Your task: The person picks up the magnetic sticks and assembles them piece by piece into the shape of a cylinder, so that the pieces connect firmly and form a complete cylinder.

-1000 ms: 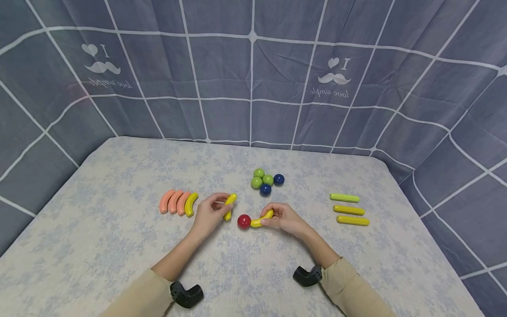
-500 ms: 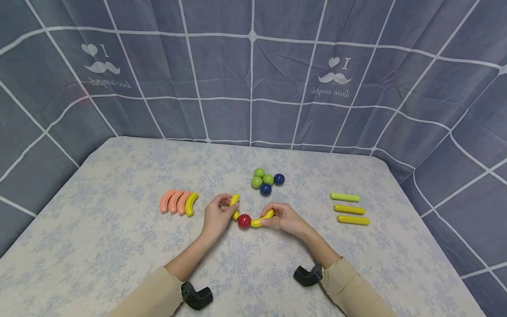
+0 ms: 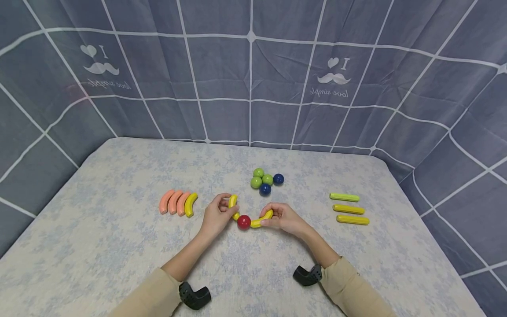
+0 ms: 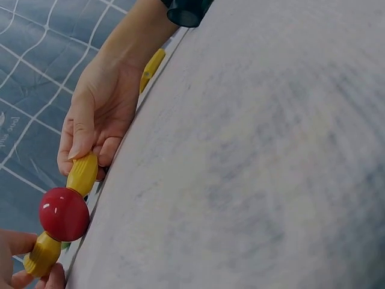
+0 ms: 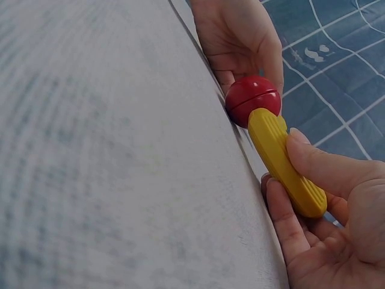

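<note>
In the head view a glossy red ball (image 3: 244, 222) rests on the table between my hands, and a seam around it shows in the right wrist view. My left hand (image 3: 214, 218) pinches a curved yellow stick (image 3: 233, 200), whose near end touches the ball's left side. On the other side, my right hand (image 3: 287, 219) pinches another curved yellow stick (image 3: 256, 223) with its end against the ball. The right wrist view shows ridges along that right-hand yellow stick (image 5: 283, 156), held between thumb and fingers. My fingers partly cover both sticks.
At left lie several curved salmon-pink sticks (image 3: 174, 202) beside a yellow curved stick (image 3: 191, 204). Behind my hands are green balls (image 3: 256, 182) and dark blue balls (image 3: 265, 189). Straight yellow sticks (image 3: 352, 219) and a green one (image 3: 344, 197) lie at right. A grey-blue curtain (image 3: 222, 79) surrounds the table (image 3: 237, 273).
My left hand has moved right, bringing its yellow stick from apart to touching the red ball, then tilted the stick's far end slightly left. The right hand has stayed in place.
</note>
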Motion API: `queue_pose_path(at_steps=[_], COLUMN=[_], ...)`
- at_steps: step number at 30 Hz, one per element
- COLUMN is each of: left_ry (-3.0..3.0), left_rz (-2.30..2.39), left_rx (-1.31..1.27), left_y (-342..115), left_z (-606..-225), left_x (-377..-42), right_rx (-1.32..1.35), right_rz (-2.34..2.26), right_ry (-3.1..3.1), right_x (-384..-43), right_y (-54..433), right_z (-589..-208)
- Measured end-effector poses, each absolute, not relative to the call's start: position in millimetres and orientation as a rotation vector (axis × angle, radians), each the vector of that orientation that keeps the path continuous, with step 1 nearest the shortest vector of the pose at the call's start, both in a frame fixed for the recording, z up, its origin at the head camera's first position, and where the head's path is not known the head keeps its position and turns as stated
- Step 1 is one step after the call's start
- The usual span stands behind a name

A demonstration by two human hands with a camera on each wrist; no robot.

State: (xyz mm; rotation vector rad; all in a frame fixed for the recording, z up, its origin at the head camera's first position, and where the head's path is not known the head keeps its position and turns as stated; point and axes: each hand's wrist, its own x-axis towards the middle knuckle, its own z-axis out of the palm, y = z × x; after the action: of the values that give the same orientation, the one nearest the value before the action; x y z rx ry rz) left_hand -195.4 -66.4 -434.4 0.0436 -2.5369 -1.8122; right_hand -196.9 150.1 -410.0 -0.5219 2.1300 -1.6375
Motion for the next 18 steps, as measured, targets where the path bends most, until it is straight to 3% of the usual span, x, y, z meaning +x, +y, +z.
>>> queue_pose_path(at_steps=[11,18], left_ry=[-2.508,-2.505], left_rz=[-1.897,-1.775], left_rx=[-0.014,-0.240], left_y=[-65,-66], left_z=[-439,-440], left_x=[-197,-194], right_rx=[-0.553,-0.565], right_rz=[-1.629,-1.640], right_ry=[2.127,2.117], right_x=[-196,-201], right_y=[150,152], right_z=[-411,-421])
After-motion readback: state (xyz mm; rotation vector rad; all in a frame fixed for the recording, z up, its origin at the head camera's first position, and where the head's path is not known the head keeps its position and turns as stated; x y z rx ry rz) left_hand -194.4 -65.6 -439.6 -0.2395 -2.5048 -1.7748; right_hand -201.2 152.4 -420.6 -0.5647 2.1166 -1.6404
